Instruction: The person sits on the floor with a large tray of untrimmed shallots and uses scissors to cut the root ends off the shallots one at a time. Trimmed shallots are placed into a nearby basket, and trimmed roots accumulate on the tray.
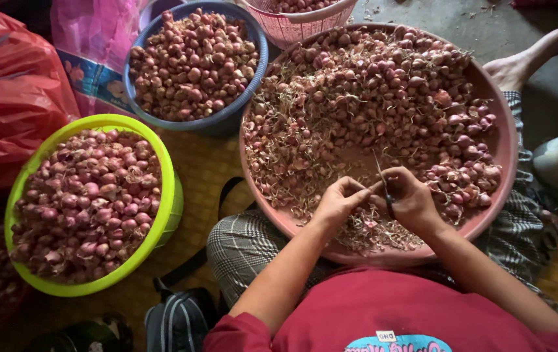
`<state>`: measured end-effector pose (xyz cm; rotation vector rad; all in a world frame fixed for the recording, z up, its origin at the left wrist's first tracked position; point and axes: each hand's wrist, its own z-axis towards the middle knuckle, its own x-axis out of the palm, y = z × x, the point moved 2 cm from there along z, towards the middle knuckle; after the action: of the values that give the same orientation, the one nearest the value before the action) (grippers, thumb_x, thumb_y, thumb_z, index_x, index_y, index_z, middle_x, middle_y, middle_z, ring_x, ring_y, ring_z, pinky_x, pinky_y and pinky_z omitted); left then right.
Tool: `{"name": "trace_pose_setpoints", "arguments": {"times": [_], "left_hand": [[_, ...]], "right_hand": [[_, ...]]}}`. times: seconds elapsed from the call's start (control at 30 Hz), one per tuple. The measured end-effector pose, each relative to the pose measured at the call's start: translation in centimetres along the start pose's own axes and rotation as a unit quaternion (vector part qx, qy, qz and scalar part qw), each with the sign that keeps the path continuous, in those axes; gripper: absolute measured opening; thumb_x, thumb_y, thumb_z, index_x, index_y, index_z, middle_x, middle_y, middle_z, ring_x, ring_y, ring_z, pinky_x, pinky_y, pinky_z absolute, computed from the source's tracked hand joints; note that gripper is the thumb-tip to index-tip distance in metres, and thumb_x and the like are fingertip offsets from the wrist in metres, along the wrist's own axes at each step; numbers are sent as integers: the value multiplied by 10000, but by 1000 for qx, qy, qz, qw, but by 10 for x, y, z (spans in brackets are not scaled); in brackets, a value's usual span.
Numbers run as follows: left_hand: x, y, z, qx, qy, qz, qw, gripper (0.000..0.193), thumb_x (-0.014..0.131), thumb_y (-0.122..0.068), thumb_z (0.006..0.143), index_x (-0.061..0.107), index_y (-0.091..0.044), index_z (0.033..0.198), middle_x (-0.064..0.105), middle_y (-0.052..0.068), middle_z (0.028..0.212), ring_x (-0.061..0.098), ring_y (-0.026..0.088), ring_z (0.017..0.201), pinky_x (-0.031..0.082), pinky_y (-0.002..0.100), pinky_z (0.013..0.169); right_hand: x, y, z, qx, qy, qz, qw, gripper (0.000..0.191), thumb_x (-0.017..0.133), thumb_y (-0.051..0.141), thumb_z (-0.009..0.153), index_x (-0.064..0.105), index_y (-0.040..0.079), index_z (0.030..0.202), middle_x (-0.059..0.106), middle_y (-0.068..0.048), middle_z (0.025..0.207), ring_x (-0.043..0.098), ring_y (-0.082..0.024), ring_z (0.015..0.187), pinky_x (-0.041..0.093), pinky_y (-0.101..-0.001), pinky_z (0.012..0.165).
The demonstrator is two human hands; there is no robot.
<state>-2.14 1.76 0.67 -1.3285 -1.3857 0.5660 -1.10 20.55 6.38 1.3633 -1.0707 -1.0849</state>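
Gripping scissors (383,186), hands (377,199) meet beside pink bag (93,32).

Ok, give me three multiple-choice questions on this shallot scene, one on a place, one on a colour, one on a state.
1. Where are the hands? A over the pink tray B over the green basin C over the blue basin
2. What colour is the basin left of the tray's near edge? A white B lime green C black
3. What does the right hand hold? A nothing B a spoon C a small blade

A: left hand and right hand work above the pink tray.
B: green basin.
C: a blade sticks up from it.
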Motion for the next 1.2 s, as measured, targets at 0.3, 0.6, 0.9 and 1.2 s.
{"name": "trace_pose_setpoints", "arguments": {"times": [0.3, 0.6, 0.9, 1.2], "left_hand": [[1, -1, -5, -48, 47, -102, 993, 189, 741, -123, 960, 687, -29, 1115, 749, 79, 985, 704, 146, 849, 550, 276, 726], [-4, 12, 3, -51, 0, -137, 989, 204, 768, -93, 927, 697, -40, 1110, 746, 54, 997, 694, 131, 888, 560, 263, 749], [-16, 17, 7, 17, -19, -109, 994, 207, 784, -64, 878, 687, -18, 1056, 752, 53, 951, 699, 116, 836, 572, 256, 748], [-17, 9, 1, -27, -12, -187, 982, 111, 731, -54, 922, 649, -44, 996, 688, 49, 848, 650, 135, 750, 543, 278, 664]], "right_hand": [[-3, 4, 5, 0, -30, 13, 999, 437, 760, -2, 855, 539, 12, 1232, 700, -82, 916, 677, -110, 775, 569, -244, 630], [-10, 33, 4, 81, -13, -160, 984, 528, 800, 221, 801, 532, 47, 1221, 683, -96, 896, 681, -162, 780, 592, -311, 680], [-13, 9, -7, 172, 106, -321, 925, 636, 942, 389, 631, 615, 48, 1058, 726, -97, 896, 694, -183, 825, 574, -343, 754], [-26, 14, -2, 196, 43, -233, 952, 369, 849, 170, 727, 660, 65, 1025, 788, -81, 844, 774, -177, 799, 604, -327, 667]]}}
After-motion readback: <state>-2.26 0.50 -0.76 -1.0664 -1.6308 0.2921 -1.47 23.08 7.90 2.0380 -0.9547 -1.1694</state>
